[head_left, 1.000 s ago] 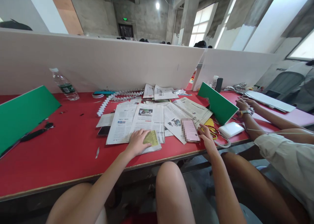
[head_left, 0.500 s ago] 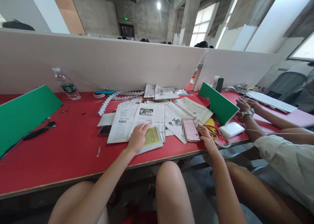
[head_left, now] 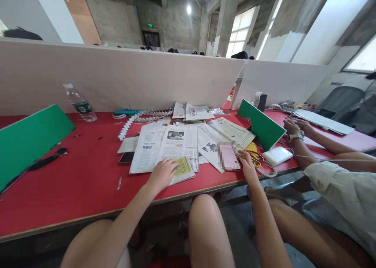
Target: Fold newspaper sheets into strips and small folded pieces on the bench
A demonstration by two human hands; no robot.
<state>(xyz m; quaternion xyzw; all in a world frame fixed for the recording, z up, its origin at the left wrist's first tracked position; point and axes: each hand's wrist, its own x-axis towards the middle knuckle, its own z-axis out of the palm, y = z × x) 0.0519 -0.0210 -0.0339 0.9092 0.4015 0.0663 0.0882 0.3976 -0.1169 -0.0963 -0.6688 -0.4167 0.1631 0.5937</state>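
My left hand (head_left: 163,174) lies palm down on the lower edge of the newspaper pages (head_left: 176,146), fingers loosely stretched out and touching a yellow printed panel (head_left: 182,167). Nothing is gripped in it. At the right of the papers, my right hand (head_left: 248,167) has its fingers closed at the right edge of a phone (head_left: 229,157). The phone's pinkish screen is lit and faces up, partly blurred. Red and yellow cords (head_left: 256,158) lie beside that hand.
Green boards stand at left (head_left: 32,138) and right (head_left: 261,124). A water bottle (head_left: 80,103) leans near the white partition (head_left: 141,80). A folded white paper chain (head_left: 127,125), a small blade (head_left: 119,183) and a white power bank (head_left: 277,155) lie on the red table (head_left: 88,174). Another person's hands (head_left: 295,127) are at right.
My left hand has drawn back a little toward me, from the picture on the page down to the yellow panel. The right hand stays at the phone's edge.
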